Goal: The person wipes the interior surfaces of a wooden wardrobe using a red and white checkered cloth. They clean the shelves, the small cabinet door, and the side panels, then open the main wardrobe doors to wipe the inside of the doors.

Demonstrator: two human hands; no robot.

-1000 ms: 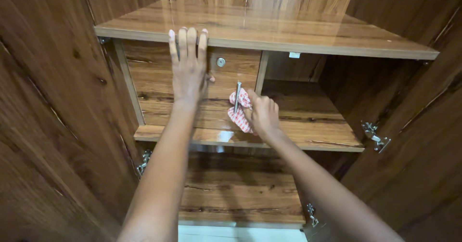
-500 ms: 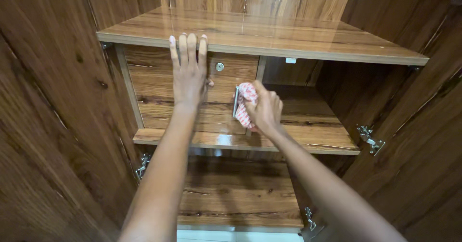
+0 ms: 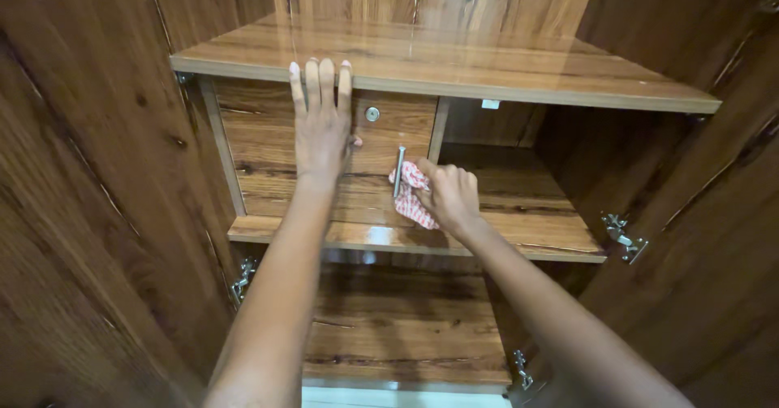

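Left hand (image 3: 322,124) lies flat on the locker door (image 3: 324,164); right hand (image 3: 450,197) bunches a checked cloth (image 3: 410,197) that could snag the metal handle (image 3: 398,170).

Glossy wood-grain shelf (image 3: 487,71), metal handle (image 3: 398,170), soft red-and-white cloth (image 3: 410,197), shiny metal hinge (image 3: 623,237).

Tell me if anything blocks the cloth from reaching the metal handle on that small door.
Nothing visible does. The right hand presses the red-and-white cloth right beside the metal handle. The left hand lies flat on the small door, off to the side.
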